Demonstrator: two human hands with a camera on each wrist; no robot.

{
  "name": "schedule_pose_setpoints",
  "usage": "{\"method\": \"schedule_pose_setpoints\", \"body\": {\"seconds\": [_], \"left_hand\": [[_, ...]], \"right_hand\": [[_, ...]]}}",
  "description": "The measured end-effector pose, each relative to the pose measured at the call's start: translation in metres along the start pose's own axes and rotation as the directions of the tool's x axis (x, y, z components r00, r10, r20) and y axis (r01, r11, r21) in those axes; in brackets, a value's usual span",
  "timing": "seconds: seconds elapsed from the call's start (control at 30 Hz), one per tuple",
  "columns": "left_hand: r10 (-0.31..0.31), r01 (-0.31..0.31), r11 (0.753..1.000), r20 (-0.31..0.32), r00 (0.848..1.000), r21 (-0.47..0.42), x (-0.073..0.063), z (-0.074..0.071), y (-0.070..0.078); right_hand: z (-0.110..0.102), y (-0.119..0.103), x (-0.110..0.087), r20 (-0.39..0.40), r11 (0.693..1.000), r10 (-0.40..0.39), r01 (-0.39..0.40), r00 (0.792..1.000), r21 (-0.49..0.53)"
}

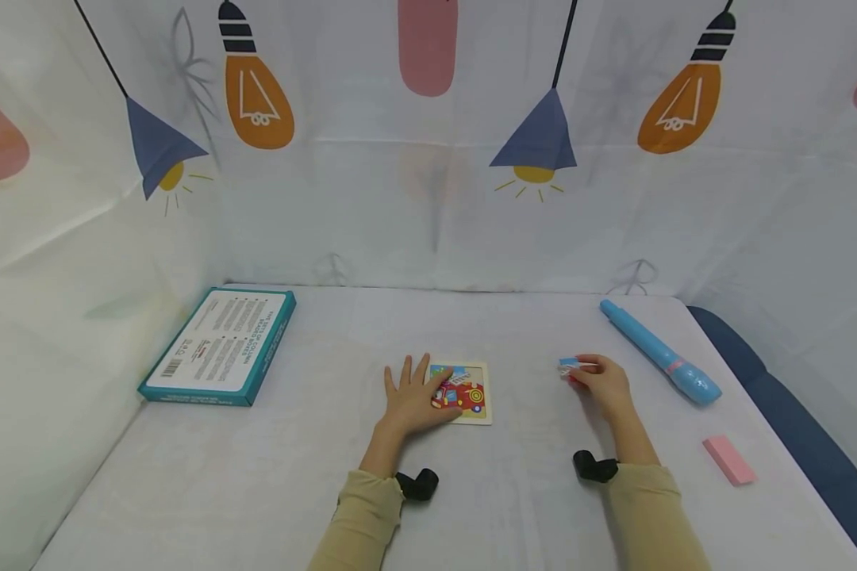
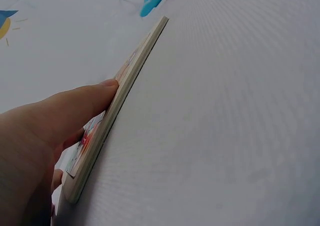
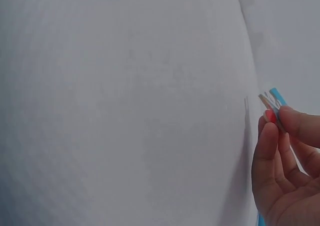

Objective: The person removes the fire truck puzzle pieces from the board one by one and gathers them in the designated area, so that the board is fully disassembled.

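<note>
A small jigsaw puzzle in a pale wooden frame lies on the table, its picture a red vehicle against blue and yellow. My left hand rests on its left part with fingers spread, hiding some of the picture. In the left wrist view the thumb touches the edge of the puzzle frame. To the right, my right hand pinches a small puzzle piece above the table. Blue, white and red show on that puzzle piece between thumb and fingers in the right wrist view.
A teal-edged box with a white printed face lies at the left. A light-blue, wand-shaped object lies at the right, beyond my right hand. Nearer the right edge is a pink block. A dark blue seat stands past the table edge.
</note>
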State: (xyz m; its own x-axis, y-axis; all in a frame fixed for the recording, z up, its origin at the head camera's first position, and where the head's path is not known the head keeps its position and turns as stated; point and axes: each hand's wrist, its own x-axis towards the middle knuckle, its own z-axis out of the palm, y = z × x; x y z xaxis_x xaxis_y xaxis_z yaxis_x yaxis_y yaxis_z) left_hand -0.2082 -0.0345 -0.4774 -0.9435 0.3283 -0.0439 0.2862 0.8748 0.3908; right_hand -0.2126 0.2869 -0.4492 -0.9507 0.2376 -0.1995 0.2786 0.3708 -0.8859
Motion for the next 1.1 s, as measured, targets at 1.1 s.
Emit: {"method": "schedule_pose_setpoints", "body": {"seconds": [1.1], "left_hand": [[-0.002,0.002,1.000,0.002,1.000,-0.003,-0.001,-0.002,0.002]], "right_hand": [[-0.041,0.019,0.008,-0.061,0.994,0.103,-0.101,0.993,0.034]]}}
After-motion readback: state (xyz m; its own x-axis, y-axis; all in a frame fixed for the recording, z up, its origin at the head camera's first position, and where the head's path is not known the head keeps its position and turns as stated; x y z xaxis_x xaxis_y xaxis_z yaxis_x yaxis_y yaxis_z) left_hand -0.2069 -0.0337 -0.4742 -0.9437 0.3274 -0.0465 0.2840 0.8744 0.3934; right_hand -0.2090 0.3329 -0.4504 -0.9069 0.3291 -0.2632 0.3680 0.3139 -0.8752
